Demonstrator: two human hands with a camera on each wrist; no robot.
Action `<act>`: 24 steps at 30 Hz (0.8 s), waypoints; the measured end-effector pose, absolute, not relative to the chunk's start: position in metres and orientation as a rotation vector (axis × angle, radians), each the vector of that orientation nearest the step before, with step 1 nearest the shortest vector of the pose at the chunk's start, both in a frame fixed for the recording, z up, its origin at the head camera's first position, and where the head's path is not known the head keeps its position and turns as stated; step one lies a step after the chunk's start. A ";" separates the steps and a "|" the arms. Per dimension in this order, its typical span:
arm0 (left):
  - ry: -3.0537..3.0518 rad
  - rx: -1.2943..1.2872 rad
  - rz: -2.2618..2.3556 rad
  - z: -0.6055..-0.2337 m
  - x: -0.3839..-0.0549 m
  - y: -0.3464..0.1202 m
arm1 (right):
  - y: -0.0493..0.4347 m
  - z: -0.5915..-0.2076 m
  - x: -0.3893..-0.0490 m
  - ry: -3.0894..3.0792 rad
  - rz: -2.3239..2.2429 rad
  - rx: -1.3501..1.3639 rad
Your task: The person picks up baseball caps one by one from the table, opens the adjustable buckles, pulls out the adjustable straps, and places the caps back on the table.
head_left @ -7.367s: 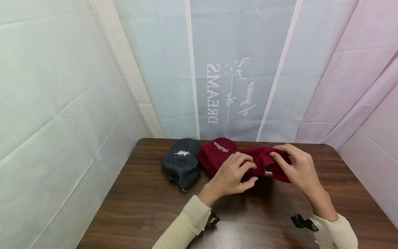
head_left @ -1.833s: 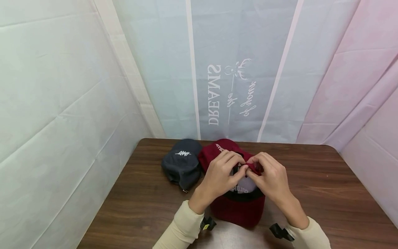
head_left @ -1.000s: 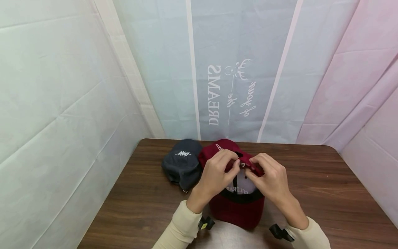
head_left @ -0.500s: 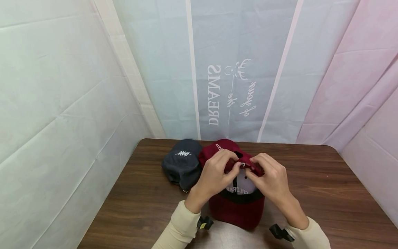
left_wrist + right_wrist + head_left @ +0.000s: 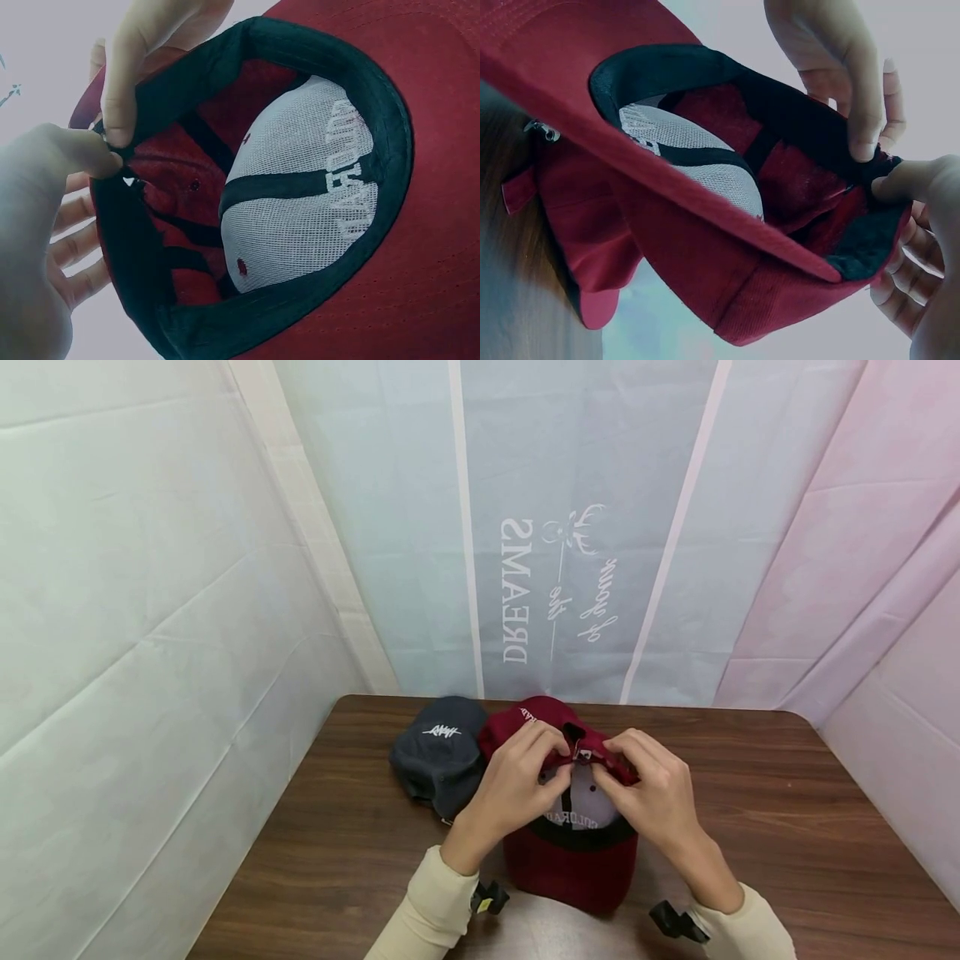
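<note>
A maroon baseball cap is tipped up in front of me, brim toward me, its pale mesh lining and dark sweatband showing. My left hand pinches the back edge beside the strap, thumb on the inside. On the other side of the small metal buckle, my right hand pinches the same edge between thumb and fingers. Both hands are close together at the rear opening. Fingertips behind the band are partly hidden in the head view.
Behind the held cap sits a second maroon cap with white lettering, partly covered. To its left a dark grey-blue cap lies on the brown wooden table. Cloth hangings enclose the back and sides.
Earlier the cap was held farther back, buckle side showing; it is now turned with its inside up. Lately my left fingers have slid slightly left, baring the buckle. My right hand stays put.
</note>
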State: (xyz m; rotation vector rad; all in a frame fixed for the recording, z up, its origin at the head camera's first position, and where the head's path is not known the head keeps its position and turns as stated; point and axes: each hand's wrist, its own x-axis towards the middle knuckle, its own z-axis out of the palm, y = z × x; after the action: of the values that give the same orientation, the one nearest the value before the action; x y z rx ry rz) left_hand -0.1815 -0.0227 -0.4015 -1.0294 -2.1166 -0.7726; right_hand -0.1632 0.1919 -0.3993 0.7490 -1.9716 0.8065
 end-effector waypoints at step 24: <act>-2.005 -1.055 -0.852 -0.406 -0.182 -0.028 | 0.183 -0.403 -0.164 -1.971 0.880 0.717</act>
State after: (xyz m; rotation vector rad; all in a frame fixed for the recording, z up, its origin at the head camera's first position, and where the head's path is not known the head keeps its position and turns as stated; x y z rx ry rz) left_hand -0.1825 -0.0276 -0.4060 -1.0552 -2.0055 -0.8525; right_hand -0.1638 0.1826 -0.4030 0.7166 -1.9706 0.8801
